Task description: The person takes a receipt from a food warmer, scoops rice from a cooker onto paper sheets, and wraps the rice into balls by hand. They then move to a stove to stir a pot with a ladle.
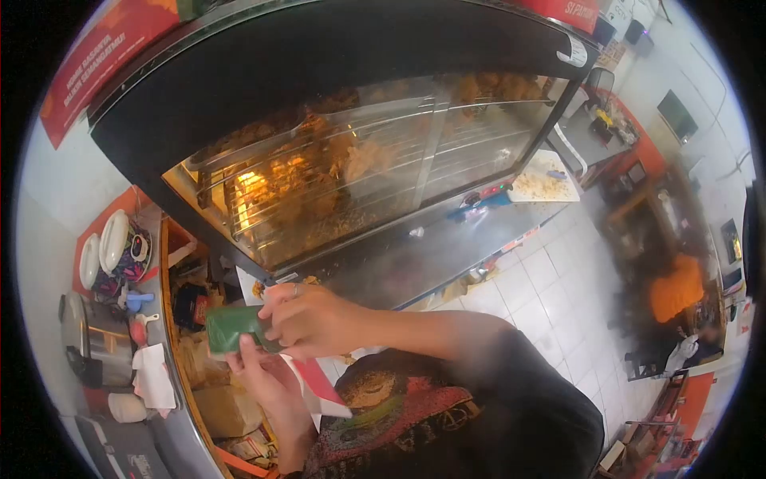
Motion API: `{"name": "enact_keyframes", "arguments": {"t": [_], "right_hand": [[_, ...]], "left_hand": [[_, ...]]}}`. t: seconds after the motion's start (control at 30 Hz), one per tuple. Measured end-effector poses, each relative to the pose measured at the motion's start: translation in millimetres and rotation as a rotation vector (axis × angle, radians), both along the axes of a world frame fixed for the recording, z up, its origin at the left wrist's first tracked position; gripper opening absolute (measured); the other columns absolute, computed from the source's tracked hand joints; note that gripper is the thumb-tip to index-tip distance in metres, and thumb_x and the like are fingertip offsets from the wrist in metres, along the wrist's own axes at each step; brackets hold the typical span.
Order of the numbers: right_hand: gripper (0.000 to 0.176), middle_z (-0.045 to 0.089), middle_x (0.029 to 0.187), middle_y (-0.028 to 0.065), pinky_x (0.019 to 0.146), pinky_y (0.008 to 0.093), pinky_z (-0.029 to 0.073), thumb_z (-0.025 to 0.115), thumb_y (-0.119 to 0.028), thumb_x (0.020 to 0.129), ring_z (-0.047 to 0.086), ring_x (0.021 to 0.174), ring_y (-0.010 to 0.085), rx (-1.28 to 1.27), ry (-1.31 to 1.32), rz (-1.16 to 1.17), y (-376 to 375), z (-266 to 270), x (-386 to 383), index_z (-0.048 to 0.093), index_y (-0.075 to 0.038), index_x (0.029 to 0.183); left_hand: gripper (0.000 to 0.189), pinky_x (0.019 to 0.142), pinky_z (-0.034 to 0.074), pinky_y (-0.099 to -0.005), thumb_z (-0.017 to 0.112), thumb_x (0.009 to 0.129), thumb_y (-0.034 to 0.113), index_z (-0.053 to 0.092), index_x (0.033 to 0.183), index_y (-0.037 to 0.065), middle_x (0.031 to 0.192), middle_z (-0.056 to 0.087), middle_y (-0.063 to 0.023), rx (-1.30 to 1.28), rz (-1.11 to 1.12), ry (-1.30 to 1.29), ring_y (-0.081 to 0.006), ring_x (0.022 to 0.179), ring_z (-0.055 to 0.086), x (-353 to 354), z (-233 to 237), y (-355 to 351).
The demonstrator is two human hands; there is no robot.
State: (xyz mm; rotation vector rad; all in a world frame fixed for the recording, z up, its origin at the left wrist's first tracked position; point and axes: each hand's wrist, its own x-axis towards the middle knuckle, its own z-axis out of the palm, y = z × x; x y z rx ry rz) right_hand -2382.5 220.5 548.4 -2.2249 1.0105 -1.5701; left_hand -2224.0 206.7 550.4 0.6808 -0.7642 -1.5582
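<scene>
A green wrapped packet is held up in front of my chest, and its contents are hidden by the wrapping. My left hand supports it from below, with the thumb pressed on its near side. My right hand, wearing a ring, has its fingers curled round the packet's right end. By my left wrist is a white and red piece of paper or card, partly covered by my arm and shirt. Whether my left hand also grips this card is hard to make out.
Ahead stands a glass display cabinet with fried food on lit racks. A crumb-covered white tray sits beyond its right end. On the left counter are a steel cooker and patterned lidded containers. Cardboard and packaging fill a shelf below.
</scene>
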Motion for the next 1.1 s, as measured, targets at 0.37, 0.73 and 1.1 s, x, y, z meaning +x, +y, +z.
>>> {"name": "enact_keyframes", "arguments": {"t": [0.37,0.73,1.1], "right_hand": [[0.022,0.054,0.139,0.0132,0.101,0.0414,0.047,0.081,-0.005,0.073,0.055,0.124,0.0318,0.255,-0.231,-0.144,21.2,-7.3,-67.5,0.06,-0.004,0.081],[0.042,0.06,0.134,0.012,0.104,0.0366,0.045,0.078,-0.012,0.082,0.058,0.121,0.0238,0.856,-0.211,0.04,36.7,-66.7,-217.4,0.061,-0.003,0.119],[0.015,0.067,0.122,0.0118,0.099,0.033,0.048,0.065,-0.003,0.091,0.062,0.112,0.0198,0.684,-0.889,-0.564,157.0,-90.2,-249.2,0.069,-0.003,0.105]], "left_hand": [[0.029,0.081,0.049,-0.0288,0.06,0.099,0.016,0.054,0.127,0.009,0.109,0.06,-0.0044,0.138,-0.402,0.184,-0.0131,0.094,0.058,-58.9,-26.2,13.5],[0.037,0.079,0.052,-0.0426,0.071,0.07,0.004,0.073,0.106,0.013,0.102,0.064,-0.0121,-1.03,-0.101,-1.172,-0.0336,0.089,0.06,-144.5,-106.5,-17.3],[0.027,0.061,0.054,-0.0443,0.067,0.086,0.015,0.066,0.103,-0.006,0.093,0.066,-0.021,-0.371,-0.381,-1.364,-0.0326,0.074,0.068,-117.7,-323.7,2.4]]}}
